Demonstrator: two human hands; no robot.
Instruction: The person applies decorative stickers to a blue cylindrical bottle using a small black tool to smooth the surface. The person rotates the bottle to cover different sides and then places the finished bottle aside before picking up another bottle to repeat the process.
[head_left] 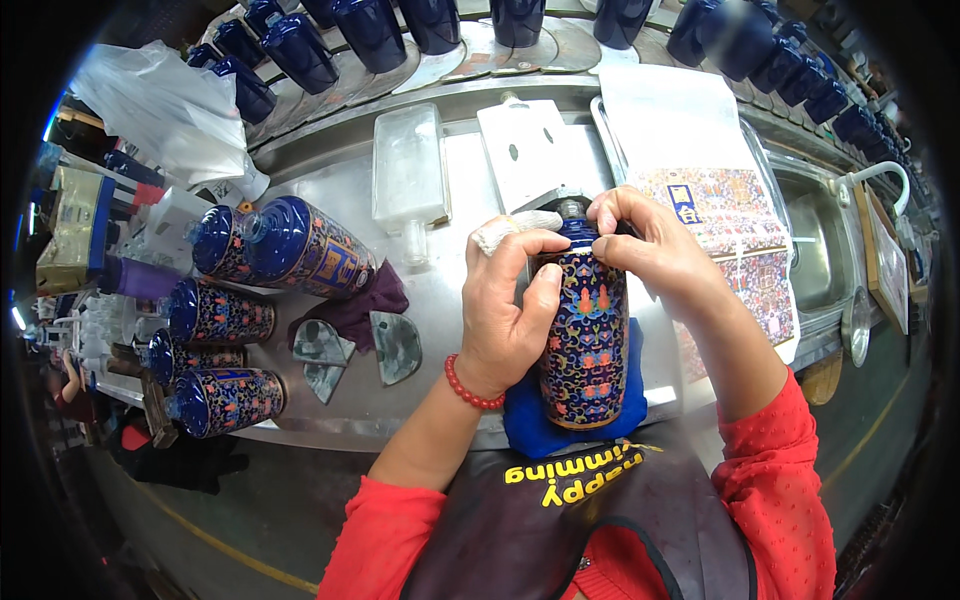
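A dark blue bottle with a colourful floral pattern (585,345) lies tilted in front of me, its neck pointing away. Beneath it is a bright blue cloth pad (527,420). My left hand (508,305) grips the bottle's shoulder from the left, thumb and forefinger pressed near the upper edge of the pattern. One of its fingers wears a whitish wrap (515,230). From the right, my right hand (655,245) curls over the same shoulder, thumb on the blue surface and fingers bent by the neck. Whatever lies under the fingertips is hidden.
Patterned bottles (315,250) lie at left, beside a dark purple cloth (380,305) and greenish flat scrapers (397,348). A clear bottle (408,165) lies farther back. Printed pattern sheets (715,215) are at right, near a sink (815,250). Plain blue bottles (370,35) line a conveyor (480,50).
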